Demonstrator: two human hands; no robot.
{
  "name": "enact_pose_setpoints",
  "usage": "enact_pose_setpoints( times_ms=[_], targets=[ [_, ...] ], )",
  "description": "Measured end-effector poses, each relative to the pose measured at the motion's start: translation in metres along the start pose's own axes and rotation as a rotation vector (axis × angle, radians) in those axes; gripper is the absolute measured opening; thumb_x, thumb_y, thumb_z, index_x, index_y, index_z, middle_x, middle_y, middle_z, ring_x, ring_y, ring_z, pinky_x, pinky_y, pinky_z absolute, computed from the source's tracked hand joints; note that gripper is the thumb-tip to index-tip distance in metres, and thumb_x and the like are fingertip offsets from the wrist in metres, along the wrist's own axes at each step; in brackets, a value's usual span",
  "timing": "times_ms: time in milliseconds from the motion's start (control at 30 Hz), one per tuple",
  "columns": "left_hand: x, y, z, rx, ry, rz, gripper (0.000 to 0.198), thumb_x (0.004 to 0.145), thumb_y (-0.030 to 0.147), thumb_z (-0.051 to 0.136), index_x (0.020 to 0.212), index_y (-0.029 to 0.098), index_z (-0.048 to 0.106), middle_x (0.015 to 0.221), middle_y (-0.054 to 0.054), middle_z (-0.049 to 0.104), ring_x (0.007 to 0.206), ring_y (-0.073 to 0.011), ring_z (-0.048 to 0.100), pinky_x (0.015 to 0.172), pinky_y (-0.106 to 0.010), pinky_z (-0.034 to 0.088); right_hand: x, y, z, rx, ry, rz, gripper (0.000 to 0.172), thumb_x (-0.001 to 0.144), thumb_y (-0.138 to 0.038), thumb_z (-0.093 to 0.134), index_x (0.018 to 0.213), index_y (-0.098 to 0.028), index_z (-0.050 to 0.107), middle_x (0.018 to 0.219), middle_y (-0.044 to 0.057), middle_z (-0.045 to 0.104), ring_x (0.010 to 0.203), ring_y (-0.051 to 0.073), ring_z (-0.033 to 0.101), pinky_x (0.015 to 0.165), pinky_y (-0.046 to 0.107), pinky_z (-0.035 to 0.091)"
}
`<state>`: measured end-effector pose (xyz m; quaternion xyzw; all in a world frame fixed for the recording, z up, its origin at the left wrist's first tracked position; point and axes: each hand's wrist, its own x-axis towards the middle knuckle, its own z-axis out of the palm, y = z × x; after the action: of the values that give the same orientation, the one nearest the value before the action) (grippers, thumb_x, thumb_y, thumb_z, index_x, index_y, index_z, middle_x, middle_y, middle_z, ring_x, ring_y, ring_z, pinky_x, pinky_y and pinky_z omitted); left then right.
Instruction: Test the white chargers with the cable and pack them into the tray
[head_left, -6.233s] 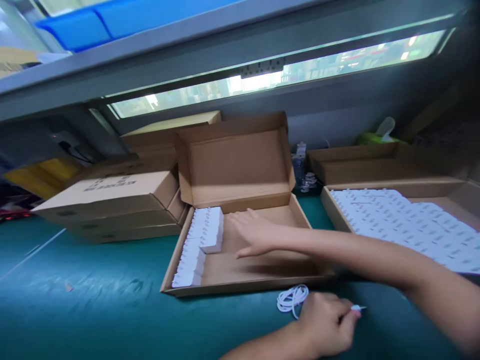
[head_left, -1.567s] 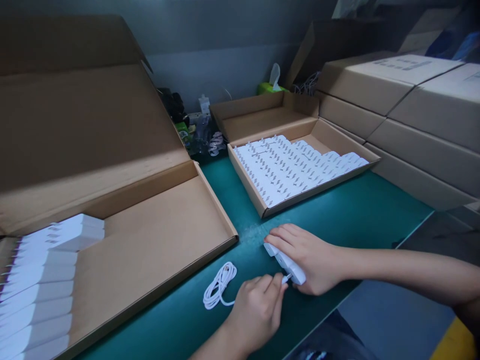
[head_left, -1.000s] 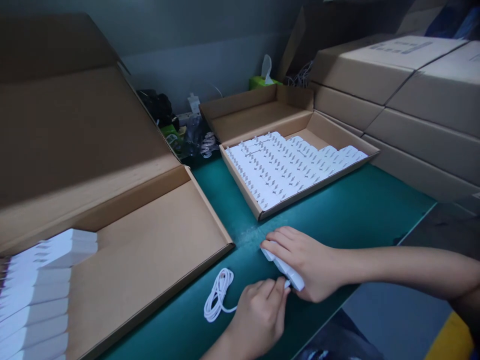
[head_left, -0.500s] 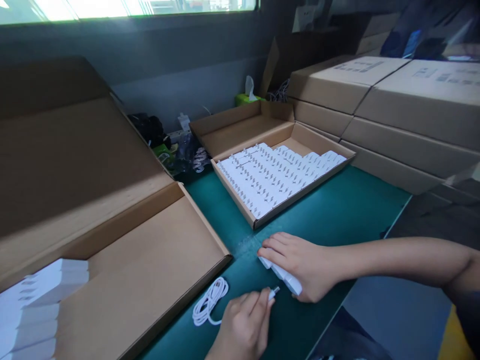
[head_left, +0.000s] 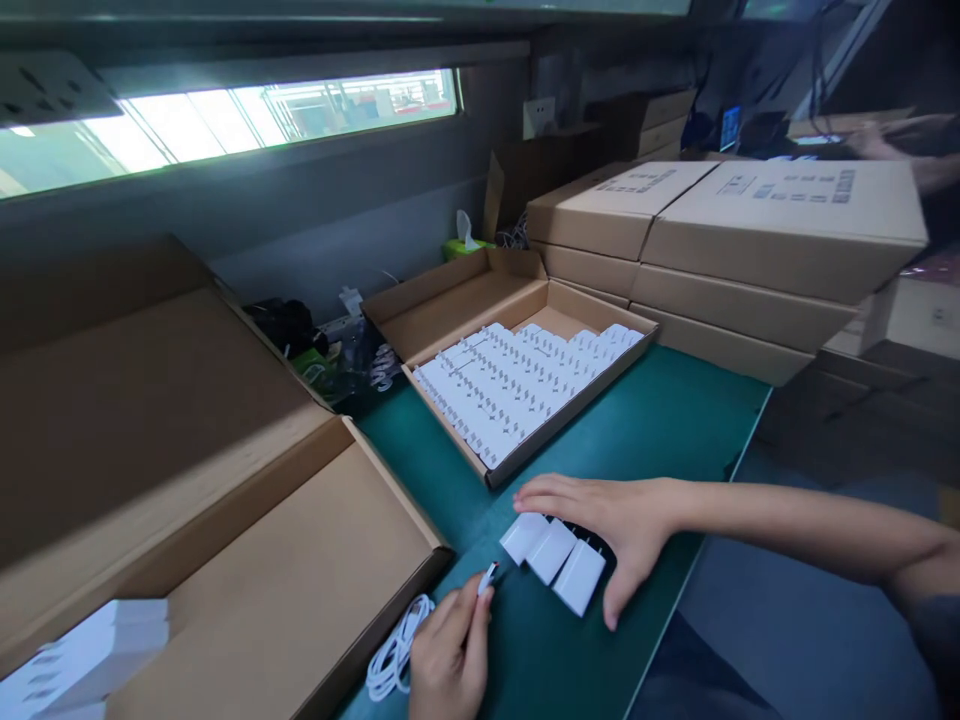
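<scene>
Three white plug-in chargers lie in a slanting row on the green table, with metal prongs pointing to the upper right. Over their far side my right hand is spread, thumb apart from the fingers, holding none of them. My left hand pinches the white USB plug of a cable, its metal end pointing at the chargers. The coiled white cable rests on the table beside my left hand, against the open carton's edge.
At left stands a large open carton with white pieces in its near corner. Further back, a shallow box holds rows of white chargers. Stacked closed cartons stand at back right. A co-worker's arm shows beyond them.
My right hand has opened off the white chargers, which now lie spread on the table. My left hand still pinches the USB plug, now angled more upward. The view has tilted up.
</scene>
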<state>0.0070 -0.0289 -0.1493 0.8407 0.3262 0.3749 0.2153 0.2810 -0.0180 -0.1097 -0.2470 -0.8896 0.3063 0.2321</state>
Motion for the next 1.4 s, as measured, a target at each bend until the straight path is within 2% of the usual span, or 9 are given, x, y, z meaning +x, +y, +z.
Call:
enact_pose_setpoints(
  times_ms=[133,300,400,600,733,800,933,1167,1400],
  targets=[
    [-0.001,-0.001,0.003,-0.050,0.019,-0.036,0.022,0.084,0.013,0.051,0.103,0.018,0.061,0.069,-0.001,0.060,0.055,-0.0096,0.056,0.054,-0.019,0.045,-0.012,0.017,0.008,0.069,-0.064,0.054,0.109,0.055,-0.041,0.072,0.139,-0.014,0.010,0.140,0.017,0.018,0.130,0.029,0.019,0.103,0.042,0.026],
    [-0.004,-0.004,0.005,-0.024,0.050,-0.070,0.020,0.083,0.017,0.053,0.101,0.019,0.063,0.073,-0.002,0.062,0.057,-0.0109,0.057,0.056,-0.020,0.045,-0.004,0.029,0.020,0.177,0.059,-0.009,0.105,0.049,-0.037,0.074,0.136,-0.012,0.020,0.129,0.016,0.035,0.121,0.027,0.035,0.100,0.037,0.031],
    [-0.005,-0.005,0.004,-0.021,0.064,-0.079,0.019,0.083,0.018,0.055,0.100,0.019,0.064,0.073,-0.002,0.063,0.058,-0.0113,0.057,0.056,-0.020,0.046,0.000,0.019,0.009,0.258,0.111,-0.012,0.107,0.046,-0.035,0.075,0.135,-0.014,0.019,0.126,0.014,0.037,0.115,0.025,0.041,0.097,0.035,0.034],
    [-0.001,-0.003,0.003,-0.056,0.069,-0.108,0.019,0.083,0.021,0.054,0.100,0.021,0.064,0.071,-0.001,0.063,0.056,-0.0106,0.057,0.055,-0.020,0.045,0.011,0.021,-0.087,0.189,0.399,-0.010,0.099,0.054,-0.034,0.073,0.133,-0.020,0.014,0.130,0.013,0.030,0.115,0.025,0.039,0.097,0.039,0.032],
    [0.002,-0.002,0.003,-0.039,0.069,-0.145,0.018,0.083,0.024,0.054,0.096,0.021,0.066,0.063,0.000,0.060,0.053,-0.0109,0.056,0.051,-0.019,0.044,0.019,0.073,-0.161,-0.098,0.673,0.552,0.105,0.049,-0.026,0.073,0.132,-0.019,0.009,0.131,0.013,0.030,0.115,0.027,0.039,0.094,0.037,0.038],
    [0.000,-0.004,0.004,-0.025,0.068,-0.152,0.018,0.084,0.026,0.053,0.094,0.021,0.066,0.062,0.000,0.060,0.052,-0.0112,0.056,0.051,-0.020,0.045,0.017,0.100,-0.183,-0.154,0.716,0.712,0.102,0.052,-0.024,0.070,0.133,-0.015,0.008,0.132,0.017,0.029,0.115,0.028,0.039,0.091,0.037,0.040],
    [-0.005,-0.010,0.007,-0.002,0.079,-0.145,0.018,0.084,0.026,0.053,0.095,0.020,0.066,0.063,-0.001,0.062,0.054,-0.0121,0.057,0.053,-0.020,0.045,0.000,0.134,-0.199,-0.189,0.654,0.936,0.099,0.050,-0.022,0.071,0.132,-0.008,0.018,0.118,0.020,0.043,0.101,0.031,0.050,0.078,0.037,0.047],
    [-0.002,-0.003,0.006,-0.055,0.034,-0.160,0.018,0.086,0.021,0.049,0.093,0.019,0.066,0.058,0.001,0.054,0.049,-0.0103,0.053,0.048,-0.019,0.040,-0.006,0.156,-0.200,-0.130,0.307,1.215,0.084,0.050,-0.015,0.071,0.126,-0.009,0.036,0.066,0.005,0.056,0.051,0.021,0.055,0.044,0.030,0.042],
    [-0.003,-0.009,0.007,-0.013,0.023,-0.089,0.016,0.085,0.018,0.050,0.091,0.016,0.064,0.056,0.002,0.052,0.047,-0.0092,0.051,0.045,-0.018,0.037,0.015,0.165,-0.206,-0.075,0.197,1.297,0.084,0.049,-0.012,0.072,0.126,-0.017,0.038,0.065,0.002,0.056,0.050,0.018,0.054,0.044,0.028,0.042]
  ],
)
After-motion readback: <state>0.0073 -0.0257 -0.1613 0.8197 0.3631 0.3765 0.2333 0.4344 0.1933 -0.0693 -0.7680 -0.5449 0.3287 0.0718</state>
